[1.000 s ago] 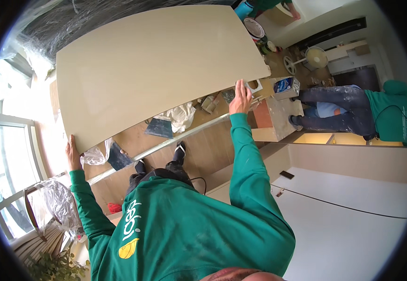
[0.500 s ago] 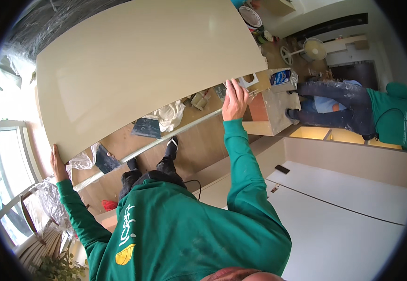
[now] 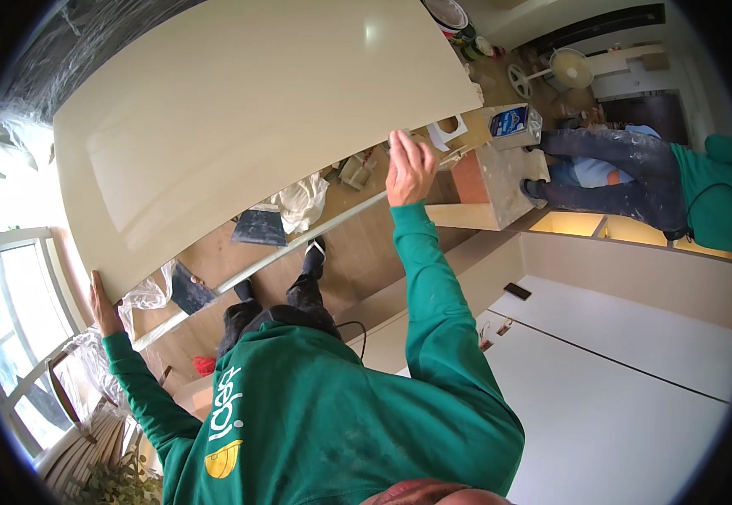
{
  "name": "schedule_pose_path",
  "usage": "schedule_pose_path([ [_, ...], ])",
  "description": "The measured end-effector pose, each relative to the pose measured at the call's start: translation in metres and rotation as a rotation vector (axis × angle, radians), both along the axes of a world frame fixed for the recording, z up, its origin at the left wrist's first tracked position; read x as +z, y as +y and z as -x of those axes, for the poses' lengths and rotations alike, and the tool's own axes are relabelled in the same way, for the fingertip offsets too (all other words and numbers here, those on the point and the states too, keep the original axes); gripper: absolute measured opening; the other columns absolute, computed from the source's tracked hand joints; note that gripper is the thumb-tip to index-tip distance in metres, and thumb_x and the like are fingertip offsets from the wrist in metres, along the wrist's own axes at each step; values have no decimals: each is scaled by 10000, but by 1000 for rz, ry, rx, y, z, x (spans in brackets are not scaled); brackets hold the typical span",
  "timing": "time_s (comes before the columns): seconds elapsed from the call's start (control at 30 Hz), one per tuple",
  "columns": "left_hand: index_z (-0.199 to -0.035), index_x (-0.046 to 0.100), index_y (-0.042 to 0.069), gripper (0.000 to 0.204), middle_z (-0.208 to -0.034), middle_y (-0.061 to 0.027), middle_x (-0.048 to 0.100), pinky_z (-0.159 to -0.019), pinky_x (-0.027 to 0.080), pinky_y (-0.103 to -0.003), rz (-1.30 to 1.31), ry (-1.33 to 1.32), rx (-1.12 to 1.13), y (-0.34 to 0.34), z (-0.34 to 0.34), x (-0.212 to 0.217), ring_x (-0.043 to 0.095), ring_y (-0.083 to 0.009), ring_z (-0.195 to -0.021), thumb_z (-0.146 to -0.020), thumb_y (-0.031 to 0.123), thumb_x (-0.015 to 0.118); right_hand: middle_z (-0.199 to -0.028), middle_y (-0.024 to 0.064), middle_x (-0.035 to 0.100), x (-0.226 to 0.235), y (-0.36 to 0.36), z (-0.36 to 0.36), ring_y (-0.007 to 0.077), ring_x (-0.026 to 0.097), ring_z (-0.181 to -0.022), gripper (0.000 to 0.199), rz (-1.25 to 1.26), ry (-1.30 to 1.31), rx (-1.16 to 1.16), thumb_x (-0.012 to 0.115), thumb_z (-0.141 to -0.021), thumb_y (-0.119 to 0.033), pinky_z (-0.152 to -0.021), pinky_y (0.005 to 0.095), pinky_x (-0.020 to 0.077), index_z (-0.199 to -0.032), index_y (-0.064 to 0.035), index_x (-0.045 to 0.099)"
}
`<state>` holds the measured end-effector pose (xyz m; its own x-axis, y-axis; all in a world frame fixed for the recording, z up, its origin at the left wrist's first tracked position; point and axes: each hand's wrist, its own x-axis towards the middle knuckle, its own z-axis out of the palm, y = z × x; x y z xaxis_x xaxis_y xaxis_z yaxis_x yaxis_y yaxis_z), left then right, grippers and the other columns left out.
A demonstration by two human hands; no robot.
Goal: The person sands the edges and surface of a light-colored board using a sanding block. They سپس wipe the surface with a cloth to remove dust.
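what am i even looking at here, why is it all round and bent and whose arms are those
There is no machine here. A person wears a wide fisheye camera on the head, looking down at their own body, so straight edges bend toward the rim. There is only this one view.

The green sleeves belong to that person. Their left hand grips the lower left edge of a big cream panel, and the right hand presses on its lower right edge, so the panel is held up between both hands.

Below lies a wooden floor with a crumpled white plastic sheet, a long pale strip and a blue carton on a block. At the right, another person in a green top bends down nearby.
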<state>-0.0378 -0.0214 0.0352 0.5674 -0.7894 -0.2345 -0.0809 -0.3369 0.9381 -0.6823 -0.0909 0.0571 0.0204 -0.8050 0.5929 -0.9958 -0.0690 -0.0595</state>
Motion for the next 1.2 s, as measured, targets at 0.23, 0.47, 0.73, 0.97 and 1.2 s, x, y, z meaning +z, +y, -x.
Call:
schedule_pose_path([
  [0.23,-1057,668,112,358,-758,31,572,-514,394,-232,-10,46,10,-1,3,5,520,-56,-609,-1056,460,585,-1368,-51,648,-1,-13,16,270,567,-1151,404,49,-22,-41,679,-919,-129,-1004,439,444,-1320,-172,708],
  [0.47,-1022,659,128,351,-751,37,571,-499,384,-227,-28,78,41,-2,8,12,513,-58,-586,-1046,474,601,-1365,-14,659,0,-5,6,291,556,-1159,386,3,3,-47,657,-928,-115,-1045,426,450,-1307,-145,719],
  [0.73,-1062,662,128,386,-785,42,590,-519,409,-225,-63,91,14,-2,-3,3,543,-58,-628,-1033,508,602,-1388,8,655,5,-13,35,329,572,-1136,398,62,-37,-126,660,-899,-42,-1017,459,466,-1289,-101,710],
  [0.97,-1066,657,124,422,-784,36,580,-524,420,-233,-95,100,-16,-5,3,11,527,-63,-619,-1024,539,600,-1519,16,567,6,-14,21,317,548,-1280,485,71,-36,-100,644,-933,-63,-1068,456,423,-1416,-100,620],
  [1.2,-1083,657,104,444,-807,16,585,-538,407,-249,-67,90,-38,-1,-3,2,526,-73,-641,-1040,537,569,-1577,76,513,-25,30,-61,316,546,-1273,556,-68,-108,-1,607,-901,-8,-1076,470,422,-1452,-77,599],
])
